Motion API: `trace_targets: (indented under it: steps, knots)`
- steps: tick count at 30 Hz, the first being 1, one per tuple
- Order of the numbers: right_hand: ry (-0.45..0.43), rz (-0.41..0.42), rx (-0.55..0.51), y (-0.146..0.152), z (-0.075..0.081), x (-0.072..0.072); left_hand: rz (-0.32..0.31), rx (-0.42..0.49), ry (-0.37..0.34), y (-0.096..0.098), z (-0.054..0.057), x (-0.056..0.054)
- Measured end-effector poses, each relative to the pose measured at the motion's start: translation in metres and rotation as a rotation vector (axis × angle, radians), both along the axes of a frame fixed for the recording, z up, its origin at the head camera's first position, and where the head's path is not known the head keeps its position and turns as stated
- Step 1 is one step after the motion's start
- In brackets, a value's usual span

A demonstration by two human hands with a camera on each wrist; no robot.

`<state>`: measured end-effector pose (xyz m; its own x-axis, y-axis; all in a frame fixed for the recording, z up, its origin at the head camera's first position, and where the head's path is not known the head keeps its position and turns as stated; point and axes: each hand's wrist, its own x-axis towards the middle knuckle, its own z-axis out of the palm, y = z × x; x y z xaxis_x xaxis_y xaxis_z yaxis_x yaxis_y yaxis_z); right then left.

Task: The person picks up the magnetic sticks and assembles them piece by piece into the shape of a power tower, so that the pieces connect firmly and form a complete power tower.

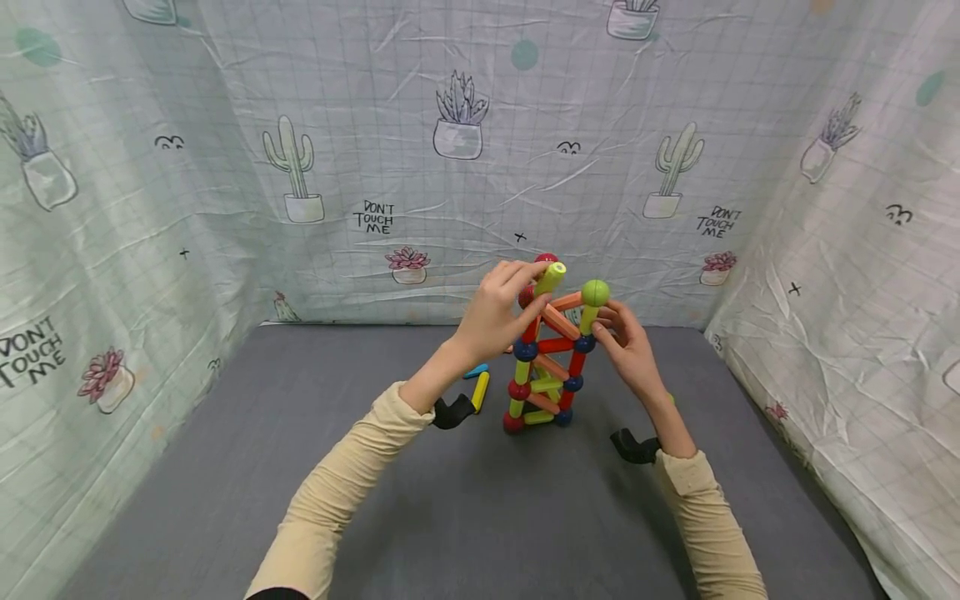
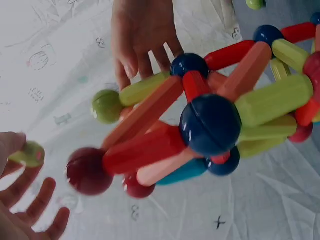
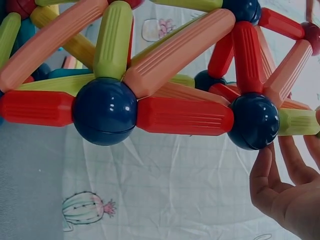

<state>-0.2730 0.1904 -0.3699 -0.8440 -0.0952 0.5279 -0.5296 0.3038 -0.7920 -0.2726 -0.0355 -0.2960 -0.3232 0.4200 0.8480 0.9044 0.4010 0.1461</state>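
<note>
A tower of magnetic rods and balls (image 1: 526,350) stands upright on the grey table, with red, salmon and light green rods. My left hand (image 1: 489,312) pinches a light green magnetic rod (image 1: 551,278) between thumb and fingers at the tower's top left. In the left wrist view that rod (image 2: 32,154) is held apart from the dark red ball (image 2: 90,171). My right hand (image 1: 628,343) lightly grips the upright green rod (image 1: 588,319) at the top right, below a green ball (image 1: 596,292). Its fingertips reach the dark blue ball (image 3: 254,121) under that rod.
Left of the tower's base lie a loose yellow rod (image 1: 481,392) and a blue rod (image 1: 476,370). A loose green ball (image 2: 255,4) shows on the table in the left wrist view. A patterned cloth (image 1: 337,267) hangs behind the grey table (image 1: 480,517).
</note>
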Motion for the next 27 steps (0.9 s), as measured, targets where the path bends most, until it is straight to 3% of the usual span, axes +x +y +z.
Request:
trace_targets:
  steps: [3,9,12,20,22,27]
  knots:
    - [-0.001,0.008,0.004,0.000,0.000,0.000,-0.001,-0.044,-0.020,0.009,-0.001,-0.003]
    - [-0.016,0.000,0.006,0.002,0.000,0.000,0.073,-0.101,-0.034,0.015,-0.004,-0.007]
    - [-0.004,-0.001,0.000,0.003,0.000,0.000,0.158,-0.163,-0.013,0.019,-0.002,-0.006]
    - [0.018,0.010,-0.024,0.003,-0.002,-0.001,0.474,-0.437,0.065,0.033,0.006,0.002]
    - [0.018,0.011,-0.024,0.003,-0.002,0.000,0.523,-0.493,0.074,0.035,0.007,0.004]
    - [0.017,0.009,-0.019,0.004,-0.003,0.000,0.581,-0.557,0.059,0.040,0.009,0.006]
